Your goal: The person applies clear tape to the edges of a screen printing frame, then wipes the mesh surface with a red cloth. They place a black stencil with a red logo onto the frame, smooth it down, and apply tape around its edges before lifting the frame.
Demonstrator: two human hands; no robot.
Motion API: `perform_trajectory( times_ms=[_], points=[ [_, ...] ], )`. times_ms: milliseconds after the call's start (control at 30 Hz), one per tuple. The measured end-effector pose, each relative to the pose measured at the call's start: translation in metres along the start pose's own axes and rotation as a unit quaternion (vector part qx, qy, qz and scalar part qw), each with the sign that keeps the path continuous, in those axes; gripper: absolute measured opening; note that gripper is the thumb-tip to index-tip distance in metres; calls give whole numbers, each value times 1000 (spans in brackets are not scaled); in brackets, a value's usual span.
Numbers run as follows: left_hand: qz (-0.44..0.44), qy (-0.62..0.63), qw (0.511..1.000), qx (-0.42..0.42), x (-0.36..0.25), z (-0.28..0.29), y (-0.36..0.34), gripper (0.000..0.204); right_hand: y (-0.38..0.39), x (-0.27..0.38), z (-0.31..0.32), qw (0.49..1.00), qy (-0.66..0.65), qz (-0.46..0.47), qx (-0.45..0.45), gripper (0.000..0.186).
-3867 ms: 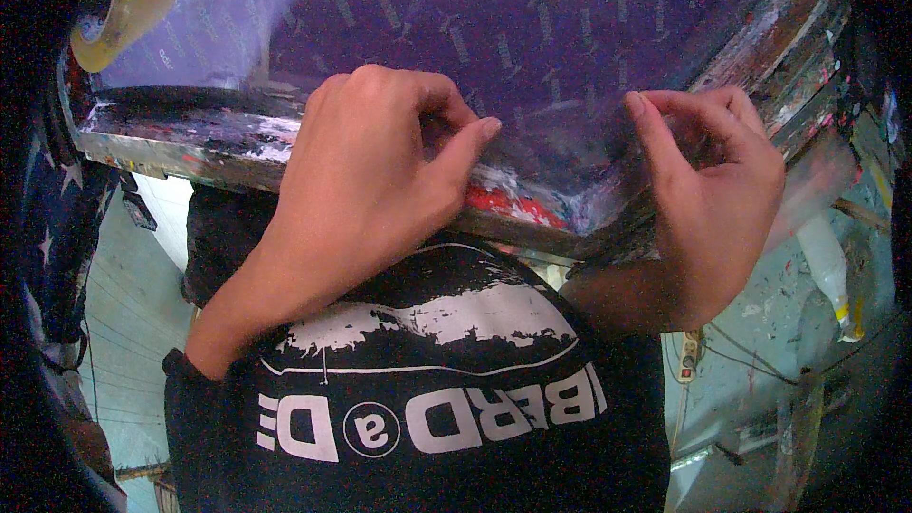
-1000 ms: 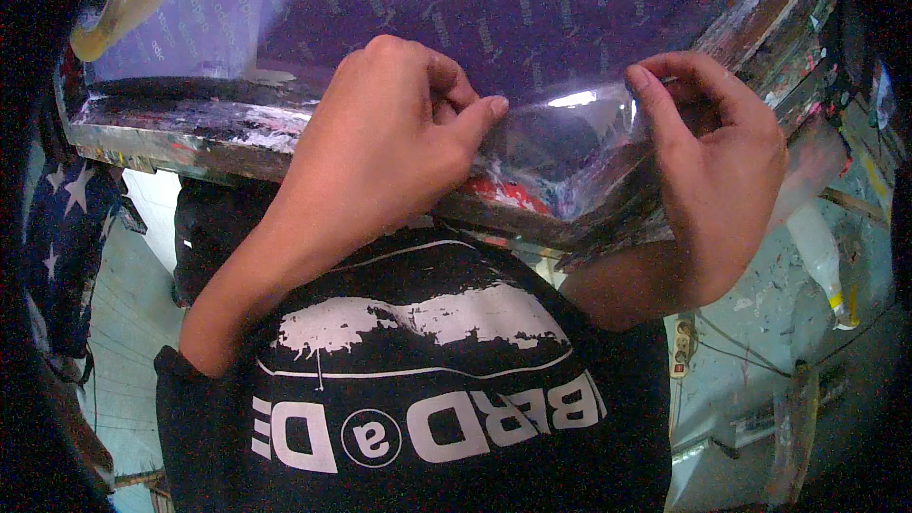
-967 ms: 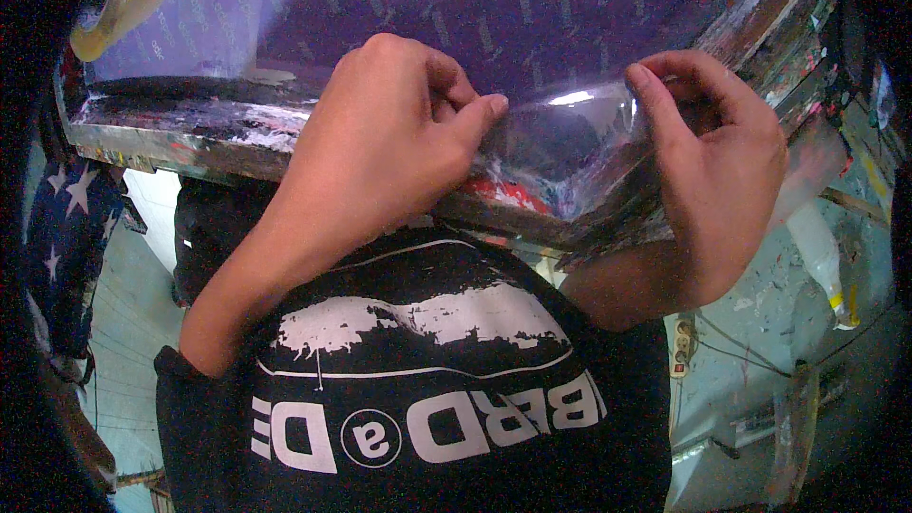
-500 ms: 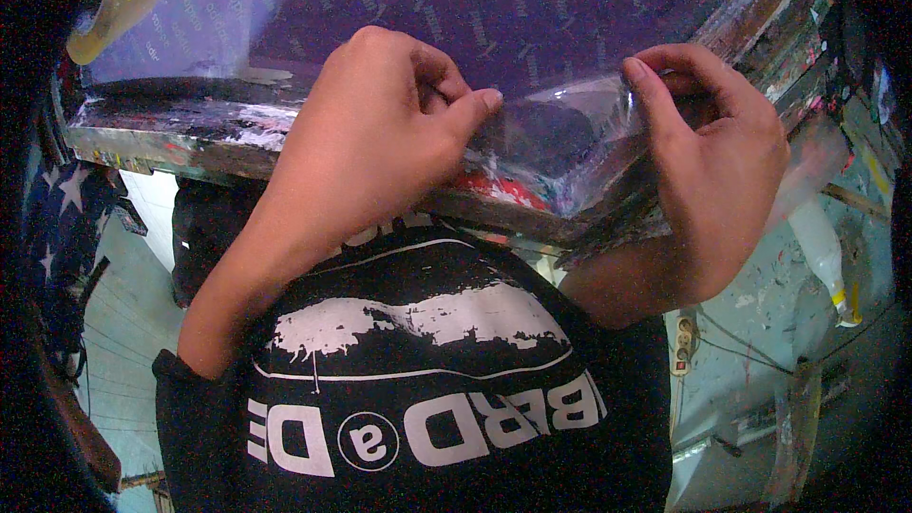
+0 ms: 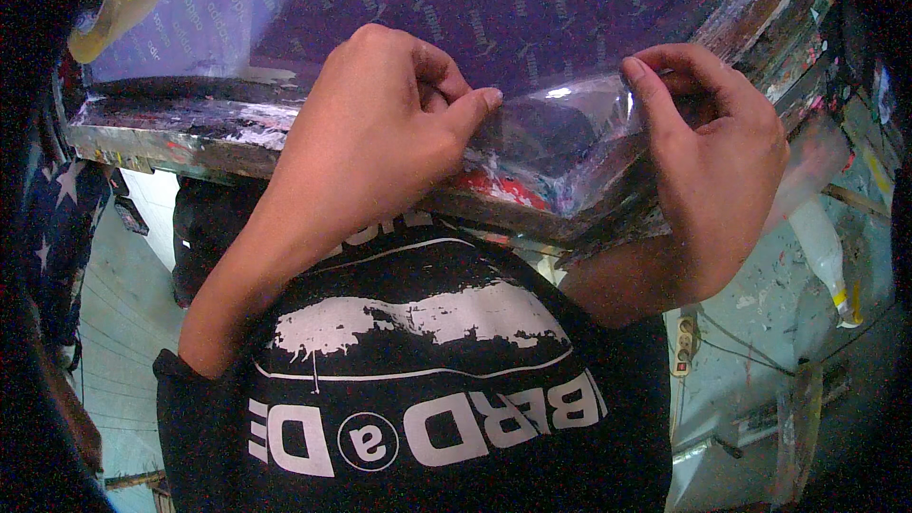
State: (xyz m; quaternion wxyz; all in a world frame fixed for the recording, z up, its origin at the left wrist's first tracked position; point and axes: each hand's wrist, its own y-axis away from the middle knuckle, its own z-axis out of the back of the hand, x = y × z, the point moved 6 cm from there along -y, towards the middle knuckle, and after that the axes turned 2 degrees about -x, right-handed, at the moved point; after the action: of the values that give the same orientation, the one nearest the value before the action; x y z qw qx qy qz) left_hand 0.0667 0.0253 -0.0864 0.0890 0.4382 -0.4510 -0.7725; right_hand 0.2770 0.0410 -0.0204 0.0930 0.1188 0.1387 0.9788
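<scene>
A strip of clear plastic film point(image 5: 570, 119) stretches between my two hands, over the near right corner of a paint-stained table. Thumb and curled fingers of my left hand point(image 5: 389, 109) pinch its left end. At the other end my right hand point(image 5: 717, 157) closes thumb against fingertips on the film's edge. More see-through film point(image 5: 817, 157) shows behind the right hand. Beneath and beyond lies a purple sheet point(image 5: 399, 0) with a repeated print, under a glossy clear layer. The fingertips of my left hand are partly hidden by its own thumb and knuckles.
The table's worn wooden edge point(image 5: 180, 144) runs close in front of my body. A pale, tan curved object point(image 5: 119, 0) lies at the far left. Down on the right are a power strip point(image 5: 682, 347) with cables and a white bottle point(image 5: 822, 256). Star-patterned cloth point(image 5: 62, 199) hangs at left.
Both hands keep their grip and stay almost in place. The film between them catches the light slightly differently.
</scene>
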Motion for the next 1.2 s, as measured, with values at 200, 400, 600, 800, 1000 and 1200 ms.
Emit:
perform_trajectory(
  times_ms=[200,400,600,800,1000,1200],
  points=[
    [3,-4,1000,-2,-1,-1,0,30,0,-1,0,1000,6,-9,2,16],
    [-6,-9,1000,-3,-1,-2,-1,30,0,-2,1,1000,14,13,-6,16],
    [-1,-13,1000,-12,-2,-2,0,30,1,-3,1,1000,21,7,-7,16],
    [-26,-29,999,-17,-3,-2,-1,32,0,-3,1,1000,12,8,-5,16],
    [-33,-44,998,-20,-7,-1,0,33,0,-4,1,1000,11,7,-7,16],
    [-15,-47,999,-17,-7,-2,0,34,0,-5,0,1000,6,0,-8,17]
  ],
)
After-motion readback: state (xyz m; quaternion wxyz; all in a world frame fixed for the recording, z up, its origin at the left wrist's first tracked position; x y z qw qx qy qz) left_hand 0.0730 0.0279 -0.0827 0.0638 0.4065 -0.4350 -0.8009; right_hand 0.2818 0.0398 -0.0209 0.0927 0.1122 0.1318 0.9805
